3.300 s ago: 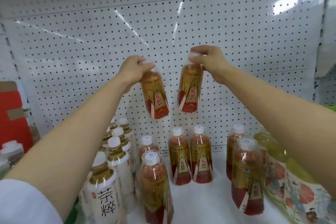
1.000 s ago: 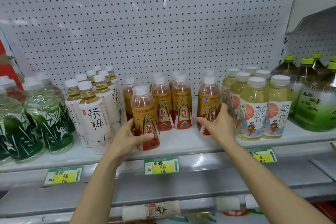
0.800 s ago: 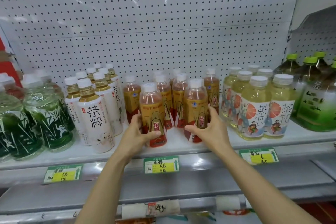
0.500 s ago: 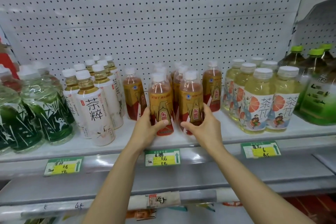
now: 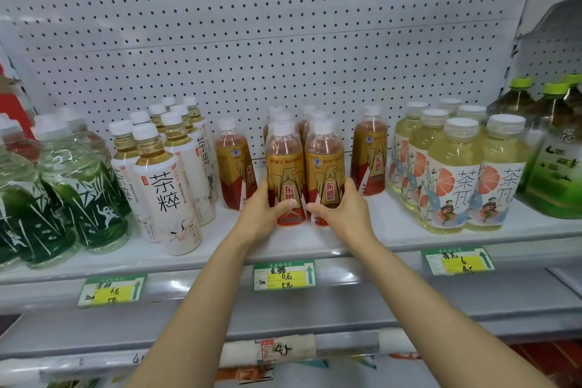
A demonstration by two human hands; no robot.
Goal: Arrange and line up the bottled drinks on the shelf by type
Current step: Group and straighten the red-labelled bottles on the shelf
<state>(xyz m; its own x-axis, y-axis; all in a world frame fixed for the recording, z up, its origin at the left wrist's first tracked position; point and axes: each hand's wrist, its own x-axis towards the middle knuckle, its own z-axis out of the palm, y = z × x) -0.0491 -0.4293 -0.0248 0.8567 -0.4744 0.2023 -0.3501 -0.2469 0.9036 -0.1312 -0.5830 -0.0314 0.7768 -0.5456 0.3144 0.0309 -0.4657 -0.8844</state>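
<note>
A: What are the fingers doing?

B: The left hand [image 5: 261, 217] is curled round the left front red-and-gold bottle [image 5: 285, 173], with the thumb across the front, low down. The right hand [image 5: 345, 214] is curled round the right front red-and-gold bottle [image 5: 326, 173] the same way. Both hands are holding on

A: Where are those two bottles?

B: They stand up straight, touching side by side, in the middle of the shelf [image 5: 299, 246]. More of the same kind stand right behind them in two lines

A: So is the job done?

B: Not yet, I think. One red-and-gold bottle on the left [image 5: 236, 167] stands by itself, and one red-and-gold bottle on the right [image 5: 370, 154] stands by itself too. Neither one is in the lines

A: What about the other drinks?

B: The white tea bottles [image 5: 170, 179] are grouped on the left, with the green leafy bottles [image 5: 72, 186] past them. The yellow tea bottles [image 5: 456, 173] sit in neat rows on the right, then the big green-capped bottles [image 5: 554, 148]. Those kinds look sorted already

A: What is left, then?

B: I think the two lonely bottles need to join the middle group, and then that part looks tidy
</note>
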